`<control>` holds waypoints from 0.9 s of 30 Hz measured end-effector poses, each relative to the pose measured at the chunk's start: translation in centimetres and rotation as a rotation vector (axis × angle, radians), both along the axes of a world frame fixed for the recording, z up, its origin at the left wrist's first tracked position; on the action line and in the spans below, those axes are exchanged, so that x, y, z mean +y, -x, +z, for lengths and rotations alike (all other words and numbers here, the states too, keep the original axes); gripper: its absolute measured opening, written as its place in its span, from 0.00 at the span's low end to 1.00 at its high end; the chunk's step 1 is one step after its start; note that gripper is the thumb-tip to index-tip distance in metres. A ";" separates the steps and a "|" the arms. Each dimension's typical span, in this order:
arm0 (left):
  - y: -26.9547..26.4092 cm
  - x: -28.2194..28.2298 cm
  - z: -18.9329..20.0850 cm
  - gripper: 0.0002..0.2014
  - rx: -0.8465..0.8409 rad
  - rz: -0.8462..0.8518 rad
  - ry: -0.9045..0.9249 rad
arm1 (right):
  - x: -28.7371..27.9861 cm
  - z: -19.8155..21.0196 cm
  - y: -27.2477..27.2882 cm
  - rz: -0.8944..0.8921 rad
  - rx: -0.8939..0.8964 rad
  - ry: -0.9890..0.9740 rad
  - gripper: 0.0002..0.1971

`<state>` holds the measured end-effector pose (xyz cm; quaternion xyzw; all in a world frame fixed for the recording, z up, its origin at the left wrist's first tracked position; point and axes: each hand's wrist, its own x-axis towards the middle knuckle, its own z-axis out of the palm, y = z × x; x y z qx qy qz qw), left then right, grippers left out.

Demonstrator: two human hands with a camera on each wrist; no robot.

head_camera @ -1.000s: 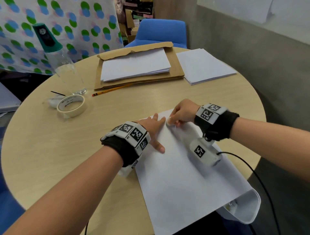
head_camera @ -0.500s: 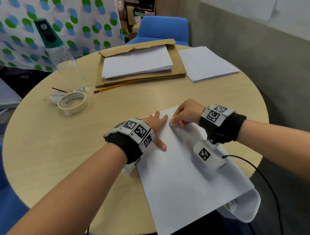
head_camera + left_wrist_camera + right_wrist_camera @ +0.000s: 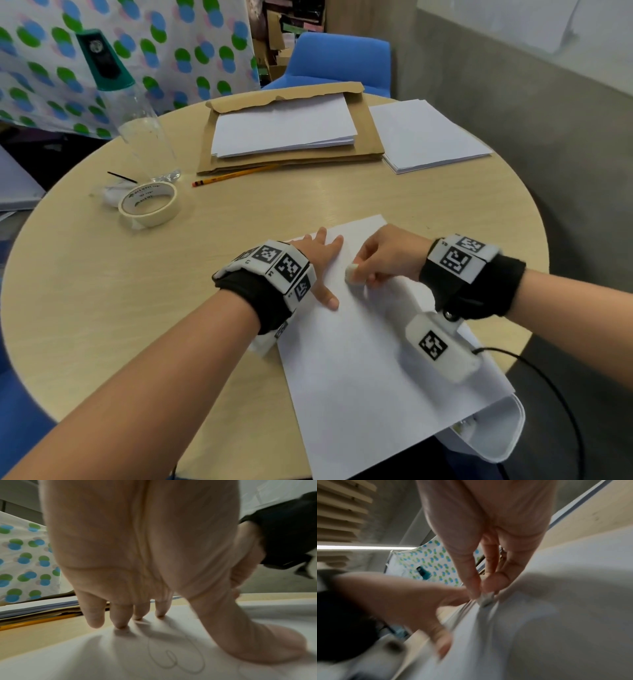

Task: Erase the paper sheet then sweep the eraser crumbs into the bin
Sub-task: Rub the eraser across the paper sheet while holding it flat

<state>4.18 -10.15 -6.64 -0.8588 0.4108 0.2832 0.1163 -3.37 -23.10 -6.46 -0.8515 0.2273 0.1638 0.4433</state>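
Note:
A white paper sheet [image 3: 370, 359] lies on the round table's near side, its near end hanging over the edge. My left hand [image 3: 320, 263] lies flat on the sheet's far left part, fingers spread and pressing it down. Faint pencil loops [image 3: 171, 657] show on the paper under that hand. My right hand [image 3: 383, 257] pinches a small white eraser [image 3: 352, 274] against the sheet just right of the left thumb. The eraser [image 3: 485, 599] shows blurred between my fingertips in the right wrist view. A white bin [image 3: 496, 435] sits below the table edge under the sheet's near corner.
A tape roll [image 3: 149, 204] and a clear bottle [image 3: 137, 116] stand at the left. A pencil [image 3: 236, 174] lies before a brown envelope [image 3: 363, 144] with paper on it. Another paper stack [image 3: 428, 137] sits far right. A blue chair [image 3: 339, 60] stands behind the table.
My right hand with the eraser has slid along the sheet towards me, from beside the left fingertips to beside the left thumb. The left hand stays pressed on the paper.

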 end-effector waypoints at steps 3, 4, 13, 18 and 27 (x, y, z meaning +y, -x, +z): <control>0.2 0.0 -0.1 0.59 0.001 -0.003 -0.017 | -0.1 0.2 0.3 0.041 0.063 -0.031 0.07; 0.2 -0.1 0.0 0.59 -0.001 -0.006 -0.017 | -0.5 0.3 -0.1 0.018 0.057 -0.021 0.09; 0.1 -0.2 0.2 0.59 -0.007 0.006 -0.024 | -0.1 0.0 0.5 0.008 0.049 -0.046 0.04; 0.3 -0.3 0.4 0.58 -0.009 0.002 -0.028 | -1.9 0.7 -1.3 -0.173 0.011 -0.071 0.11; 0.1 0.7 0.1 0.59 0.000 -0.012 0.019 | 0.9 -0.1 -1.0 -0.046 0.031 -0.044 0.15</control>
